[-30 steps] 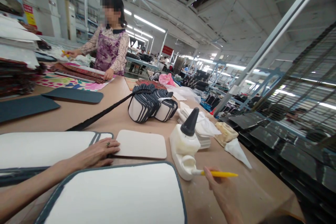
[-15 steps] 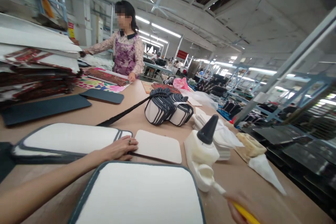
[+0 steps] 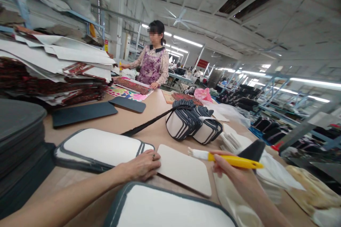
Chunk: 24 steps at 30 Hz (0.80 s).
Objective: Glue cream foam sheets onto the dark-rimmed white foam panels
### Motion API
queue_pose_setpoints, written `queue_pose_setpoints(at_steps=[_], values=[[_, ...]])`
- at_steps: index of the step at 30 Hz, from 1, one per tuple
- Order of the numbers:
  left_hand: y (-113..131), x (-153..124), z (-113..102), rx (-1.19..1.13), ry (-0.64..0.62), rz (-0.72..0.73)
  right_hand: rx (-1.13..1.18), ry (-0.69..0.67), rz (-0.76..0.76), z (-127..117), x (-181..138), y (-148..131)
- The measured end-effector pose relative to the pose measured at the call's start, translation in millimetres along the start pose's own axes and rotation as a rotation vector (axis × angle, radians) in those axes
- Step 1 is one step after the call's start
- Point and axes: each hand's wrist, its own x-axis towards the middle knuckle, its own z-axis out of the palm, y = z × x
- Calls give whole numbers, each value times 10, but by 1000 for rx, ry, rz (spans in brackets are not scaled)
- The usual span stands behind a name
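Note:
My left hand [image 3: 141,166] lies flat, fingers stretched out, on the near-left edge of a small white rounded panel [image 3: 185,168] on the brown table. My right hand [image 3: 231,175] is closed on a yellow-handled brush [image 3: 226,159] with glue-laden white bristles, held level above that panel's right end. Directly below me lies a large white panel with grey trim [image 3: 170,210]. Another grey-trimmed white panel [image 3: 101,147] lies to the left. The white glue bottle with its black cone cap [image 3: 252,150] is mostly hidden behind my right hand.
A bundle of small grey-edged panels [image 3: 193,124] and a black strap [image 3: 149,124] lie mid-table. Dark boards [image 3: 82,112] and piled fabric sheets [image 3: 53,74] fill the left. A person in a purple apron [image 3: 153,65] works at the far end. White cloths [image 3: 277,175] sit right.
My right hand lifted the brush out of the glue bottle and carried it up and left over the small panel. The view swung left. My left hand stayed on the panel.

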Motion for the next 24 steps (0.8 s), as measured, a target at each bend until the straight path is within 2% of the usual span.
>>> queue_pose_setpoints(at_steps=[1, 2, 5, 9, 13, 15, 17, 22, 24], values=[[-4, -3, 10, -5, 0, -15, 4, -117, 22, 246, 160, -32], [-7, -4, 19, -12, -2, -28, 2, -167, 21, 472, 301, -49], [-6, 3, 18, -25, -23, -53, -15, -239, -3, 965, 611, -21], [4, 24, -21, -39, -44, -58, -45, -326, -19, 1268, 838, 80], [8, 32, -28, -52, -47, -67, -101, -388, -21, 1395, 948, 179], [5, 31, -18, -50, -46, -71, -157, -379, -22, 1352, 966, 246], [0, 27, -11, -51, -42, -69, -235, -341, -14, 1184, 959, 333], [-3, 16, -30, -66, -35, -67, -471, -188, 54, 394, 831, 507], [-6, 12, -42, -82, -32, -68, -519, -150, 56, 189, 758, 481]])
